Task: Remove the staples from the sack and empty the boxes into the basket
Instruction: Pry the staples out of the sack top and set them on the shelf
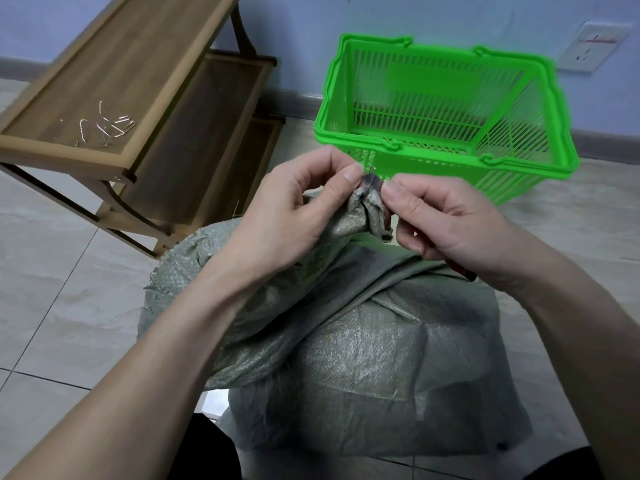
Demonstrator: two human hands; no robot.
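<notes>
A grey-green woven sack [363,341] sits on the tiled floor [52,306] directly in front of the person, bulging and squared off as if packed full; its contents are hidden by the cloth. The sack's mouth is gathered into a bunched, twisted neck lifted up between both hands. The left hand [294,209] has its fingers curled, thumb and forefinger pinching the top of the bunched neck from the left side. The right hand [446,216] is also curled, thumb and forefinger pinching the neck from the right; a small shiny metal piece shows between the two thumbs, too small to say whether it is a staple or a tool tip. A dark, reddish object [462,270] sticks out below the right palm, gripped by the lower fingers; what it is cannot be told. The green plastic basket [446,98] stands on the floor just beyond the hands, near the wall [294,29], open side up, handles folded down on its rim; nothing can be seen inside it. To the left stands a wooden stepped shelf [145,98]; on its top tier lies a small loose heap of bent metal staples [104,124], well apart from the sack. A wall socket [592,46] is at upper right.
</notes>
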